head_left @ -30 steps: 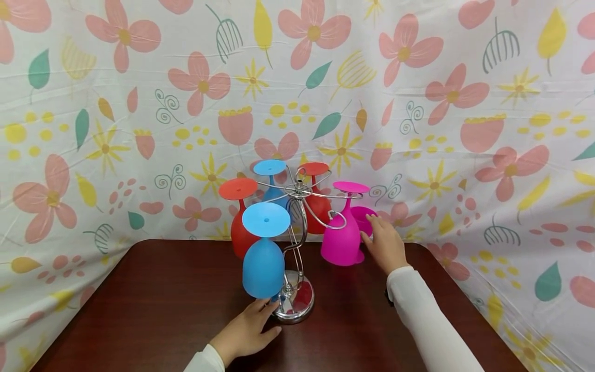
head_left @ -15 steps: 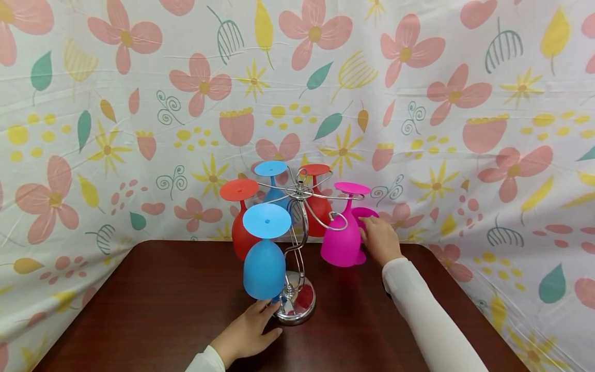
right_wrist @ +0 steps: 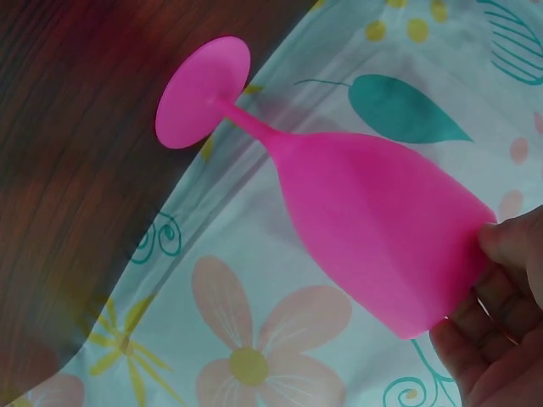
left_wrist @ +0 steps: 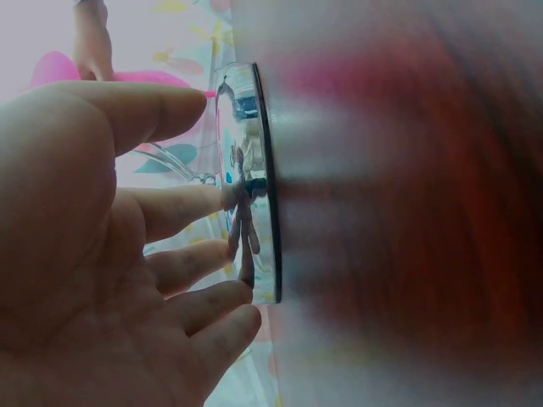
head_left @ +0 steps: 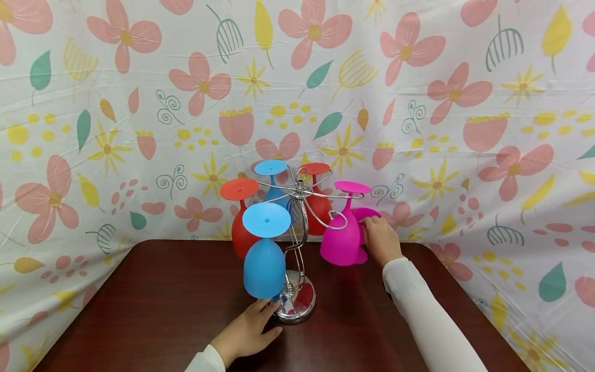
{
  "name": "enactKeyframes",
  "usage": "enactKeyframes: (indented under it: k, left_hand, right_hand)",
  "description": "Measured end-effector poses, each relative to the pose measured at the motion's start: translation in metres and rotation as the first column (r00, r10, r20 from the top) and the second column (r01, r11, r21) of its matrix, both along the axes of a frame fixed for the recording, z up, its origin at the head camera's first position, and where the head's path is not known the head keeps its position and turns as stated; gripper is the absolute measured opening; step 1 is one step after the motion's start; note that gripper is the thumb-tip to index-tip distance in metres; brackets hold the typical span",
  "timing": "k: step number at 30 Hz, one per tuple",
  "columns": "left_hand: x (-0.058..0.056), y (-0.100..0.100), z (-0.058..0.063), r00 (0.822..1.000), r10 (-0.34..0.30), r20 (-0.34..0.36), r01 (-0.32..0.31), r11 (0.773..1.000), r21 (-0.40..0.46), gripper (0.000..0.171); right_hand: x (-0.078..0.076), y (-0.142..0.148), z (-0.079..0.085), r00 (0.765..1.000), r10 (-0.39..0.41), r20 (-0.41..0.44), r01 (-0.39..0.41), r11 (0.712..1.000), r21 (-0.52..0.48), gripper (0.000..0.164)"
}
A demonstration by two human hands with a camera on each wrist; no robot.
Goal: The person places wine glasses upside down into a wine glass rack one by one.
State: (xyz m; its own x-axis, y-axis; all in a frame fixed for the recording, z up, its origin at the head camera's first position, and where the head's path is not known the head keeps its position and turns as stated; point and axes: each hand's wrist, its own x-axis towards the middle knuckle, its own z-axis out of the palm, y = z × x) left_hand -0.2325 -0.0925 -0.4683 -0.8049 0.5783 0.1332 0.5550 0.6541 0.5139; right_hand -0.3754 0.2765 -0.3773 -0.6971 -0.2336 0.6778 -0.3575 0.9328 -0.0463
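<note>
My right hand pinches a pink plastic wine glass near its rim, thumb on one side and fingers on the other. In the right wrist view that glass is off the table with its foot pointing up and left; in the head view it is partly hidden behind a hanging pink glass. A chrome glass rack carries glasses upside down by their feet. With fingers extended, my left hand touches the rack's round, shiny base, below the front blue glass.
Also hanging from the rack are a red glass at left, a blue glass at the back and another red glass. Under everything is a dark wooden table. A flower-print cloth hangs close behind it.
My right hand has shifted slightly left, closer to the hanging pink glass, and the held glass has turned, its rim opening showing less. My left hand stays at the base.
</note>
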Motion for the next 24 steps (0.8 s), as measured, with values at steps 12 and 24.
enactKeyframes:
  k: [12, 24]
  left_hand:
    - [-0.001, 0.0, 0.001, 0.999, 0.005, 0.033, -0.005, 1.0, -0.001, 0.064]
    - [0.001, 0.001, 0.003, 0.999, 0.012, 0.045, -0.012, 1.0, 0.006, 0.064]
  right_hand:
    - [0.017, 0.011, 0.005, 0.993, 0.006, -0.121, -0.007, 1.0, 0.0, 0.007]
    - [0.049, 0.02, 0.014, 0.986, 0.017, -0.167, -0.023, 0.999, -0.034, 0.005]
